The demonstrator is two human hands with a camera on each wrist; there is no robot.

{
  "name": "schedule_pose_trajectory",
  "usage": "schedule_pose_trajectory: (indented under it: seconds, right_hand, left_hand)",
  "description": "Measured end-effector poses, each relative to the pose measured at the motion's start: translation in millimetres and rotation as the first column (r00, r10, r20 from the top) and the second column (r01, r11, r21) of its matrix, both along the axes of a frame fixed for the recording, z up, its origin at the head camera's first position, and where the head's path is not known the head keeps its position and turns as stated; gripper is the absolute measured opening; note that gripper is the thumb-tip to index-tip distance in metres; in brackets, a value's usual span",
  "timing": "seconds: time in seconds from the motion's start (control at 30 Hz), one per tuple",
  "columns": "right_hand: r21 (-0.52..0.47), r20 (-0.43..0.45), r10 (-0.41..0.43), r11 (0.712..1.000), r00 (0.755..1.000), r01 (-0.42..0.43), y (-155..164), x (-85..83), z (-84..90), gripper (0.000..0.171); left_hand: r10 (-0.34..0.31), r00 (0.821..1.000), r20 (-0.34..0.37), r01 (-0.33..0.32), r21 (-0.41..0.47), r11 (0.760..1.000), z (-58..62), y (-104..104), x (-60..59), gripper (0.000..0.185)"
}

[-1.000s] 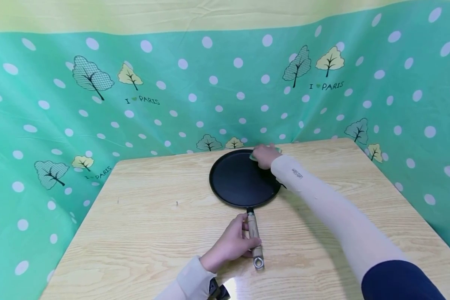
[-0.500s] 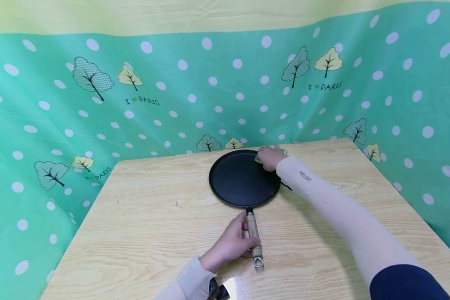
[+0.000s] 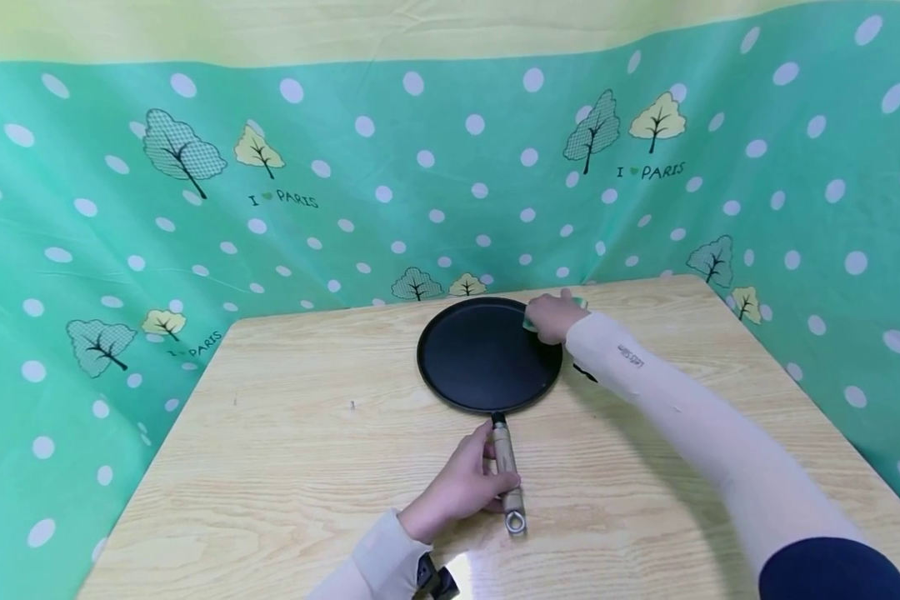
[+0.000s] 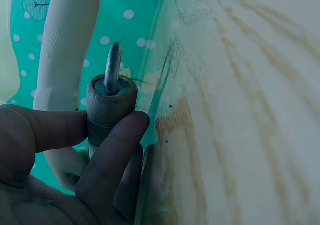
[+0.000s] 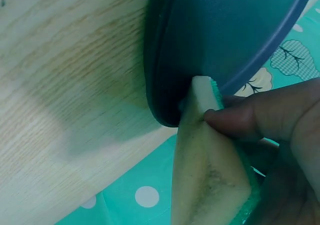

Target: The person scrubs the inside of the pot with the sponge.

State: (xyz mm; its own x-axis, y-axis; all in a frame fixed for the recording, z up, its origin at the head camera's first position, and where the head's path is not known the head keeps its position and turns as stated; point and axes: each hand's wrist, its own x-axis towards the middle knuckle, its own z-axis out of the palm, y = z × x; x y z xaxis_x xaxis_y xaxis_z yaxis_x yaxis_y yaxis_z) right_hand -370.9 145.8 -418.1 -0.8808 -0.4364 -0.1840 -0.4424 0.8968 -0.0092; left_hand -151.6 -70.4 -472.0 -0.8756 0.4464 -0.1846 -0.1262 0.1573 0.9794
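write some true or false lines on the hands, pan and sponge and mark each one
1. The left hand grips the handle of the black pan. True.
2. The right hand holds a sponge. True.
3. The sponge is all one colour. False: it is pale yellow and green.
4. A metal loop ends the handle. True.
5. The handle points away from the person. False: it points toward them.

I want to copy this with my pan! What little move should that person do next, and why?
I'd probably slide the right hand and its sponge inward, toward the middle of the pan. The sponge sits partly past the pan's far right edge, with most of the black surface to its left. The left hand grips the handle, which should help keep it steady.
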Motion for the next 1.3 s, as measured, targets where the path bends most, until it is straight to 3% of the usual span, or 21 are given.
schedule_pose_trajectory:
  seconds: [0.33,0.53,0.77,1.0,1.3]
  right_hand:
    - [-0.016,0.015,0.02,1.0,1.0,-0.02,8.1,20.4,7.3,0.028]
    - [-0.035,0.025,0.043,0.998,0.999,-0.043,14.6,31.0,9.6,0.035]
    - [0.011,0.021,0.071,0.997,0.997,-0.071,15.7,46.4,13.5,0.036]
    - [0.026,0.051,0.091,0.995,0.995,-0.092,14.7,60.5,18.1,0.026]
    - [-0.031,0.108,0.129,0.991,0.986,-0.127,19.7,74.1,19.8,0.038]
  left_hand:
    - [0.008,1.0,0.006,-0.008,-0.007,1.0,1.1,-0.5,1.7,0.089]
    - [0.015,1.0,0.013,-0.015,0.001,1.0,1.1,-0.2,1.8,0.09]
    - [0.01,1.0,0.003,-0.01,-0.004,1.0,0.5,-0.5,1.5,0.088]
    - [0.007,1.0,0.0,-0.007,-0.012,1.0,-0.1,-0.9,1.6,0.088]
    - [0.013,1.0,0.019,-0.013,-0.02,1.0,-0.5,-1.2,0.4,0.089]
